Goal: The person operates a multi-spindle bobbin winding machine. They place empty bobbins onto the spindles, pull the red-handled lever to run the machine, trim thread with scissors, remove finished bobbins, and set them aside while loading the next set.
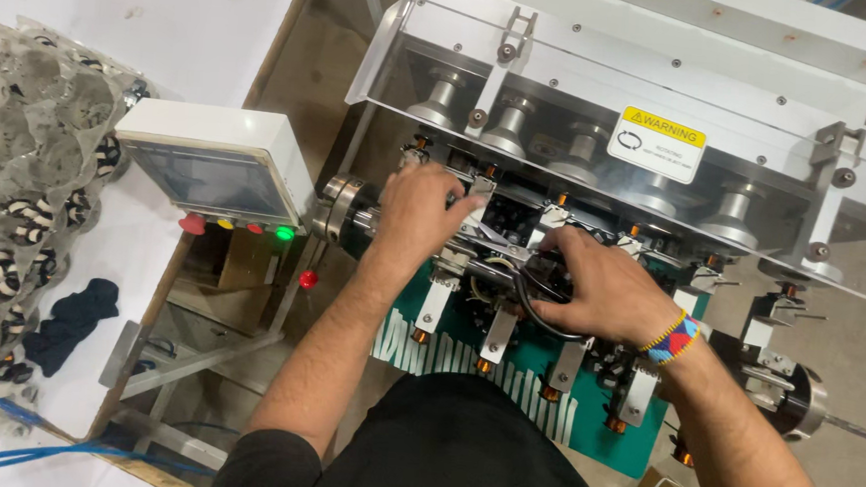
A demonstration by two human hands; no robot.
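Left hand [417, 212] lies palm-down on the metal shaft assembly [473, 238] of the winding machine [594, 233], fingers curled over steel parts; a grasp can't be confirmed. Right hand [606, 289] presses down beside it, fingers bent on a black curved cable [529, 315]; clenched or not, can't tell. Beaded wristband [673, 338] on right wrist. Clear plastic guard [563, 91] above, shiny spindles under it. Green serrated plate [545, 381] below. White control box [212, 165] with round coloured buttons left; plastic tray [18, 148] of striped cores further left.

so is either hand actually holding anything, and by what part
The right hand grips black-handled scissors by the handle loops. The left hand rests on the machine; whether it pinches anything cannot be told.
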